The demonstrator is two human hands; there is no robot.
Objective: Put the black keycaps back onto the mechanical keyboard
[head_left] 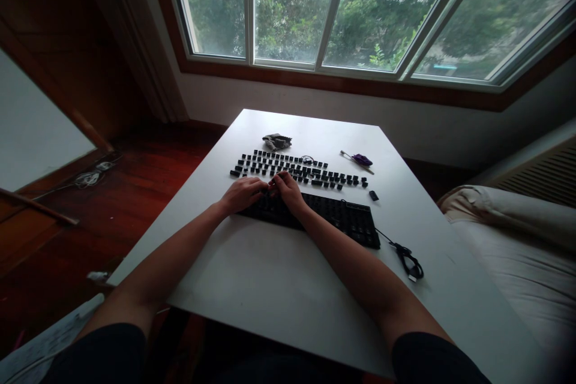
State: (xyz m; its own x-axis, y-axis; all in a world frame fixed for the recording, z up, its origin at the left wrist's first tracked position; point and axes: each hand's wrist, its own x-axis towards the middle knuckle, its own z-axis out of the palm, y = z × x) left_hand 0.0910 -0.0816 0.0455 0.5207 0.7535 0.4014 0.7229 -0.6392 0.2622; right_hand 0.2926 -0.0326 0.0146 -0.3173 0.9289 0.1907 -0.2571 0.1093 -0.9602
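A black keyboard lies slightly slanted across the white table. Over its left end, my left hand has its fingers bent and drawn together, the tips close to the other hand. My right hand is pinched closed just above the keyboard's back edge; whatever sits between the fingertips of both hands is too small to make out. Behind the keyboard, loose black keycaps are spread in uneven rows. The hands hide part of the keyboard's left side.
A crumpled grey cloth lies beyond the keycaps. Farther right are a thin brush-like stick, a purple item and a small black piece. A bundled USB cable rests on the white table. A cushioned seat stands right.
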